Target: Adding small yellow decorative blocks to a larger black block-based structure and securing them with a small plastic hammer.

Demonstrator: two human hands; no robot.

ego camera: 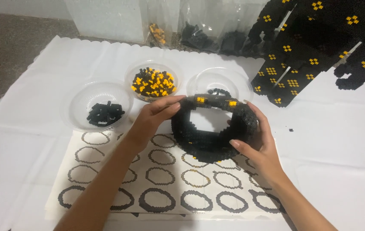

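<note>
- While both hands clasp it, one black brick ring (214, 128) with two yellow studs is held just above the instruction sheet (165, 179).
- Left hand (154, 117): grip closed on the ring's left rim.
- Right hand (255, 141): grip closed on its right side.
- Three clear bowls (77, 107) stand behind: two holding black pieces, one holding mixed black-yellow pieces.
- One big black-yellow model (315, 42) stands far right.

One camera sits on the person's head. It looks down and forward, from close up, at the table (336, 141) and both arms.
</note>
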